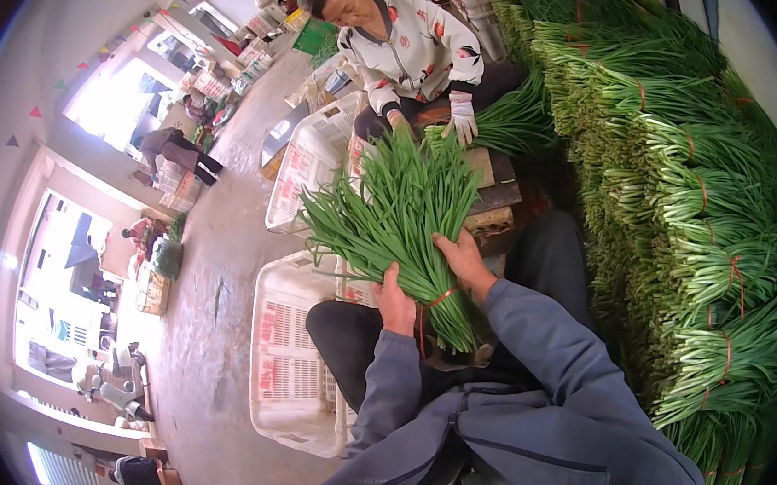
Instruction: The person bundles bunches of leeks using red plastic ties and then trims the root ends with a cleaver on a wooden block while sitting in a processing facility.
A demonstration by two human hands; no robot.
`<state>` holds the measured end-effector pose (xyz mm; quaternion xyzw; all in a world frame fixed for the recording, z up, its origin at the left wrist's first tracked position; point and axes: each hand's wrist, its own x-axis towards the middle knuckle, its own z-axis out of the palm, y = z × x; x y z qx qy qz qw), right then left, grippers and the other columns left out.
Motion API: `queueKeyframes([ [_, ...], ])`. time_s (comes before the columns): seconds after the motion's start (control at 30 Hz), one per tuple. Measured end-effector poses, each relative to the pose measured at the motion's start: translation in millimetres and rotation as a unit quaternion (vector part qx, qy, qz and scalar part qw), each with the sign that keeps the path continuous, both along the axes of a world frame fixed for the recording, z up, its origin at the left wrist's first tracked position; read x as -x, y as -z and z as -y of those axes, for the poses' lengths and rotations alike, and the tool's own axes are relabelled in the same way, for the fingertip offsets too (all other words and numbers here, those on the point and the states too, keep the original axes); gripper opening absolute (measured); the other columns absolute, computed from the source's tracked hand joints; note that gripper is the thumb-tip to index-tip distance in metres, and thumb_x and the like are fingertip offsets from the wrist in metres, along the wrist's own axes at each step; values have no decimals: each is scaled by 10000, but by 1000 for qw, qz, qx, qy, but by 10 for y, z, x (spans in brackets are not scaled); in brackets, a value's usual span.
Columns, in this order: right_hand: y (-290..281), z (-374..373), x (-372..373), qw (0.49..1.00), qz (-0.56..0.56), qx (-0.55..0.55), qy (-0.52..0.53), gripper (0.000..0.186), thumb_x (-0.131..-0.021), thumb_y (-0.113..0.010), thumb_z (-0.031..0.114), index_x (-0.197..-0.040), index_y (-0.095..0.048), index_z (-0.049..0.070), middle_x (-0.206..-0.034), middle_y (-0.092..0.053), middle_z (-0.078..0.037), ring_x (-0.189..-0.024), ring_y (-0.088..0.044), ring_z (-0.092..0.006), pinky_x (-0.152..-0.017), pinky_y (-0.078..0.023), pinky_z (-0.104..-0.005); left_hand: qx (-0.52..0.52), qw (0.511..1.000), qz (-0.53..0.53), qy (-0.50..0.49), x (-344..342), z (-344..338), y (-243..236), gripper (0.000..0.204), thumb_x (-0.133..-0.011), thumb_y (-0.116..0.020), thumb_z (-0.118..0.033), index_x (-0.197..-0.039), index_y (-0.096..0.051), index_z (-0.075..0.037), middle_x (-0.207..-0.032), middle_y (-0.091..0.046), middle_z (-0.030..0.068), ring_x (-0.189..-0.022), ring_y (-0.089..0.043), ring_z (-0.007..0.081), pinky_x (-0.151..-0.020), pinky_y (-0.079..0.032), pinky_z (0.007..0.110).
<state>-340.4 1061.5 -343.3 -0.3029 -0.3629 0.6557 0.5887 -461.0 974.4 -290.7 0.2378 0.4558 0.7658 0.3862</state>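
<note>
A large bunch of long green leaves (391, 210), banded with a red tie near its lower end, lies fanned out in front of me. My left hand (394, 300) is closed on the bunch's left side, by the tie. My right hand (463, 258) grips its right side a little higher. Across from me a co-worker (406, 45) in a patterned jacket has both gloved hands (462, 118) at more green bunches (520, 115), partly hidden behind mine.
Tied bunches are stacked high (706, 206) along my right. A white plastic crate (264, 342) stands by my left knee, another (298, 165) beyond it, near a wooden block (495, 187). Other people (175, 150) work along the windowed wall at left, near a parked scooter (122, 385).
</note>
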Motion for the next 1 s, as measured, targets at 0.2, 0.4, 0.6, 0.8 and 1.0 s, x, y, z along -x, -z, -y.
queueKeyframes([
  [0.2, -361, 337, -153, 947, 274, -154, 68, 490, -938, -663, 251, -1299, -518, -47, -1097, -685, -286, -1011, -676, -432, -849, -537, -472, 83, 976, -194, -50, -272, -64, -97, 504, -925, -703, -112, -1357, -474, 12, -1266, -610, 99, -1062, -634, 216, -909, -527, 374],
  [0.4, -198, 39, -398, 950, 247, -124, 142, 430, -931, -693, 217, -1279, -558, 2, -1077, -722, -203, -977, -713, -351, -832, -545, -412, 16, 1000, -4, 26, -216, -271, -148, 302, -906, -667, 16, -1199, -602, 37, -1191, -656, 101, -1031, -647, 225, -871, -545, 371],
  [0.6, 97, -43, -315, 965, 227, -71, 108, 444, -945, -694, 217, -1309, -546, 12, -1185, -696, -182, -1085, -679, -313, -902, -524, -396, 11, 987, 137, 81, -15, -295, 136, 382, -906, -664, 6, -1274, -564, 30, -1253, -620, 121, -1093, -631, 291, -924, -539, 471],
  [0.8, 123, -127, -291, 993, 111, -35, -25, 466, -975, -674, 145, -1380, -498, -5, -1257, -650, -106, -1120, -620, -182, -953, -500, -331, 27, 976, 187, 108, 64, -365, 326, 396, -911, -692, 18, -1292, -582, 10, -1262, -628, 113, -1102, -630, 297, -910, -543, 494],
  [1.0, -13, -174, -157, 985, 79, 50, -148, 667, -960, -718, 201, -1494, -361, 20, -1395, -556, -105, -1234, -561, -200, -1029, -475, -359, 35, 978, 181, 101, 264, -449, 330, 435, -947, -626, 24, -1370, -544, -35, -1319, -604, 94, -1179, -603, 276, -1004, -504, 462],
])
